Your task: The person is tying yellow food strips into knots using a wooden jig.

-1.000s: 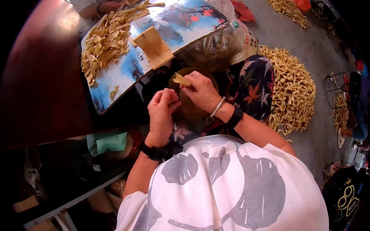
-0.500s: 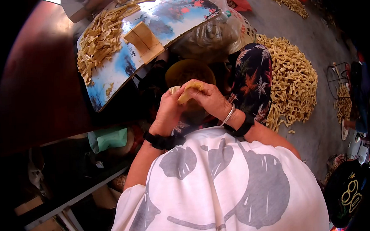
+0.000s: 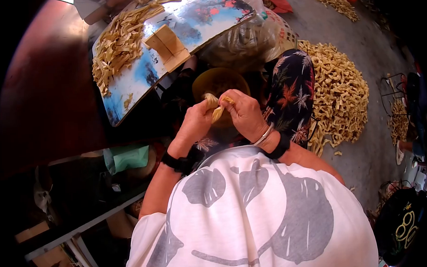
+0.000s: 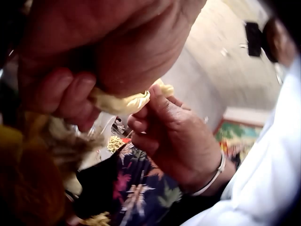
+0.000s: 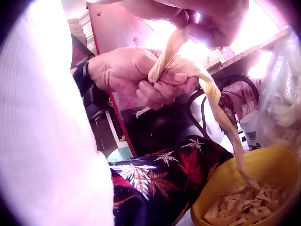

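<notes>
Both hands meet above a yellow basin, pinching a soft, pale yellow strip that looks like tofu skin. My left hand grips one part of it, with the strip looped and twisted over the fingers in the right wrist view. Thumb and fingers of my right hand pinch another part close beside the left fingertips. A long tail hangs down toward the basin, where short pale pieces lie. Seen from the left wrist, the twisted strip spans between the two hands.
Ahead on the left, a painted table bears a heap of yellow strips and a small wooden stand. A large pile of short knotted pieces covers the floor at right. A clear plastic bag stands beside the table.
The left hand, earlier apart from the strip, has come up to the right hand and now grips it too. The strip has been bent round and twisted between them. The view has shifted slightly.
</notes>
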A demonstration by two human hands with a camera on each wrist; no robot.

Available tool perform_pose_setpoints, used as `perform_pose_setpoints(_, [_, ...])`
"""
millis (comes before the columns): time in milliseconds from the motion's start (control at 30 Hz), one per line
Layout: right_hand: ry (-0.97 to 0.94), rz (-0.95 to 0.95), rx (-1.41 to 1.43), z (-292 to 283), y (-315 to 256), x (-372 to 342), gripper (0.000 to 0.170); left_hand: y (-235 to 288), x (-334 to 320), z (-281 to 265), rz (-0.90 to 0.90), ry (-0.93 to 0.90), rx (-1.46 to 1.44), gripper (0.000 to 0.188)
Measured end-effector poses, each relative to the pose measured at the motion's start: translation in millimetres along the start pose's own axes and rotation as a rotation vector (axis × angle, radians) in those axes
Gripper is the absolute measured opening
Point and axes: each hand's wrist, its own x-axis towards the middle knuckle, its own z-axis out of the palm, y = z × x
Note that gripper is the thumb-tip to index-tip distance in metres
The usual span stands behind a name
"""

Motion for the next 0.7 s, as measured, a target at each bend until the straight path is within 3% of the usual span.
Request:
perform_pose_setpoints(33, [0.077, -0.158, -0.099, 2.5, 2.3, -1.3, 0.007, 2.2, 0.2, -3.6, 0.199, 0.028, 0.351, 0.008])
perform_pose_setpoints(133, [0.101, -0.29, 0.079, 9.3, 1.2, 5.2, 0.009, 32.6, -6.8, -18.5, 0.228, -0.143, 0.854, 0.01])
perform_pose_setpoints(167, [0.032, -0.22, 0.211, 9.1, 0.6, 7.4, 0.009, 36.8, -9.4, -20.3, 0.218, -0.085, 0.87, 0.008])
perform_pose_setpoints(267, [-0.082, 0.072, 0.243, 12.0, 1.3, 5.5, 0.013, 40.8, -14.4, -22.1, 0.212, 0.086, 0.91, 0.006])
perform_pose_setpoints(367, [-0.124, 0.529, 0.481, 10.5, -12.5, 13.7, 0.021, 37.2, -17.1, -18.5, 0.267, 0.27, 0.892, 0.009])
perform_pose_setpoints(467, [-0.133, 0.787, 0.796, 25.5, -0.9, 17.5, 0.024, 37.1, -16.1, -9.2, 0.375, 0.442, 0.777, 0.011])
perform_pose_setpoints(600, [-0.194, 0.822, 0.897, 37.9, 23.2, 14.2, 0.027, 29.3, -11.7, -6.7, 0.506, 0.524, 0.65, 0.02])
perform_pose_setpoints(700, [-0.27, 0.607, 0.562, 17.2, 4.7, 18.7, 0.025, 21.4, -9.0, -3.8, 0.48, 0.522, 0.603, 0.021])
